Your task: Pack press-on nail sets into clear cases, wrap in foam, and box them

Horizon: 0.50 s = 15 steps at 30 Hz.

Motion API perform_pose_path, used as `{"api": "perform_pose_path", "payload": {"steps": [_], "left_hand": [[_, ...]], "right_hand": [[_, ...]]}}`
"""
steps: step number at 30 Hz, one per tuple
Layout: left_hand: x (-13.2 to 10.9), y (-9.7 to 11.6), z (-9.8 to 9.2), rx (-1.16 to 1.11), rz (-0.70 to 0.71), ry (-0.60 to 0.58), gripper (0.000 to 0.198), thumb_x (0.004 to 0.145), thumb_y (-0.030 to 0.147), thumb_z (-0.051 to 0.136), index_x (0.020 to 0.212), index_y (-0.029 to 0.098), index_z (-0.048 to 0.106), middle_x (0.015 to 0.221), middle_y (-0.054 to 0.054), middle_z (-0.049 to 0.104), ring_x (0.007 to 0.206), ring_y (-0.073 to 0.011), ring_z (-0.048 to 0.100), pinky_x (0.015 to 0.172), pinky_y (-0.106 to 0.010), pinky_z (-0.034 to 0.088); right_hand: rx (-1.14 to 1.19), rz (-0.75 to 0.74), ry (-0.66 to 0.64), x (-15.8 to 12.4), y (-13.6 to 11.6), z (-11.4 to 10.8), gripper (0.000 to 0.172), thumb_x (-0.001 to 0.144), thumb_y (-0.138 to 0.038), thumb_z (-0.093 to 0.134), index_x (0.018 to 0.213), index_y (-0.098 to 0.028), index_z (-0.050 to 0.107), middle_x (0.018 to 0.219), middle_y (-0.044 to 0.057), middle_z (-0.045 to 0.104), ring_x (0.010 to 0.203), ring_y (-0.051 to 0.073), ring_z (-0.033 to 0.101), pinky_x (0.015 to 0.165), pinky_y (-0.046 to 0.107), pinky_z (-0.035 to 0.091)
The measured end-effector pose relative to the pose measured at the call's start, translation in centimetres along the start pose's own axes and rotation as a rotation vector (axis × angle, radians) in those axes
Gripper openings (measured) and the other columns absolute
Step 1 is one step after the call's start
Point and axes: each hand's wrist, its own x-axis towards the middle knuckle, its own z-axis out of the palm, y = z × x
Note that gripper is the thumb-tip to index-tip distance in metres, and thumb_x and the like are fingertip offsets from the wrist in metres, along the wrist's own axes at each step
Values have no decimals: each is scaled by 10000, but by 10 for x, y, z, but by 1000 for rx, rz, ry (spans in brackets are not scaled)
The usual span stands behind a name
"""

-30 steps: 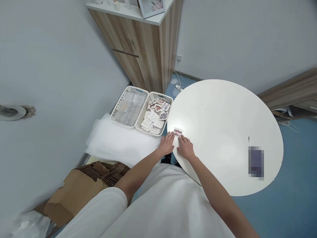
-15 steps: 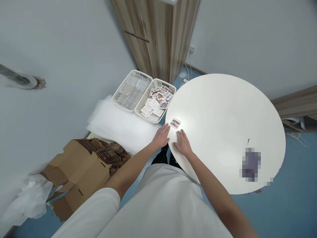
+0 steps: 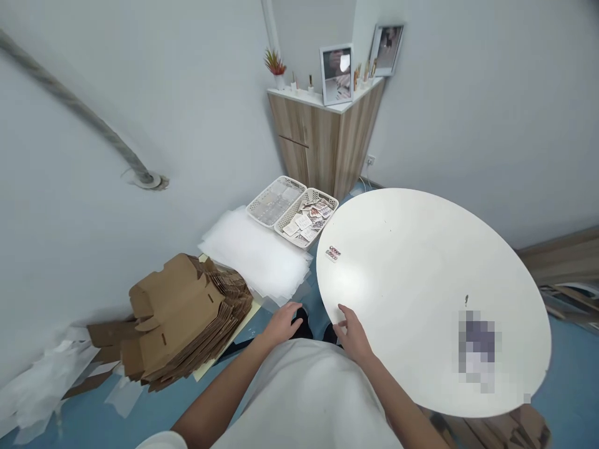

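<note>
A small card of patterned stick-on nails (image 3: 332, 253) lies alone near the left rim of the round white table (image 3: 421, 280). My right hand (image 3: 352, 333) rests at the table's near edge, fingers spread, holding nothing. My left hand (image 3: 283, 322) hovers off the table over the floor, fingers loosely apart and empty. Both hands are well short of the card.
Two white baskets sit on the floor: one with clear packets (image 3: 275, 201), one with nail cards (image 3: 306, 217). White foam sheets (image 3: 255, 255) and a stack of flat cardboard boxes (image 3: 187, 315) lie left. A wooden cabinet (image 3: 322, 134) stands in the corner. A blurred dark object (image 3: 477, 349) lies on the table.
Both hands let go of the nail card and drew back toward my body. The view lifted and pulled away, so the card lies alone on the table.
</note>
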Motion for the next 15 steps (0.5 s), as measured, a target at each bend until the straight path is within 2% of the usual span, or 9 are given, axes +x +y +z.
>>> {"api": "perform_pose_path", "payload": {"steps": [4, 7, 11, 15], "left_hand": [[0, 11, -13, 1, 49, 33, 447, 826, 418, 386, 1211, 199, 449, 1223, -93, 506, 1114, -249, 469, 921, -384, 377], [-4, 13, -26, 0, 106, 43, 431, 817, 403, 406, 1203, 218, 458, 1213, -75, 519, 1112, -244, 472, 917, -366, 375], [-21, 0, -47, -9, 125, 98, 420, 801, 369, 435, 1190, 214, 473, 1203, -69, 528, 1107, -239, 475, 922, -351, 368], [-44, -24, -68, -31, 119, 127, 418, 801, 352, 443, 1185, 192, 479, 1196, -83, 534, 1098, -236, 481, 918, -348, 369]], "right_hand": [[-25, -56, -9, 9, -14, -2, 481, 780, -316, 441, 1249, -230, 377, 1221, 81, 473, 813, 154, 584, 774, 343, 476], [-36, -94, -26, 19, -27, 4, 436, 773, -300, 449, 1201, -220, 434, 1176, 82, 510, 797, 153, 593, 777, 341, 474], [-61, -109, -74, 31, -51, 23, 387, 760, -281, 468, 1141, -221, 494, 1071, 66, 578, 786, 163, 602, 747, 334, 480], [-106, -103, -151, 40, -74, 49, 401, 767, -308, 468, 1156, -212, 488, 1076, 75, 581, 797, 166, 601, 724, 323, 481]]}}
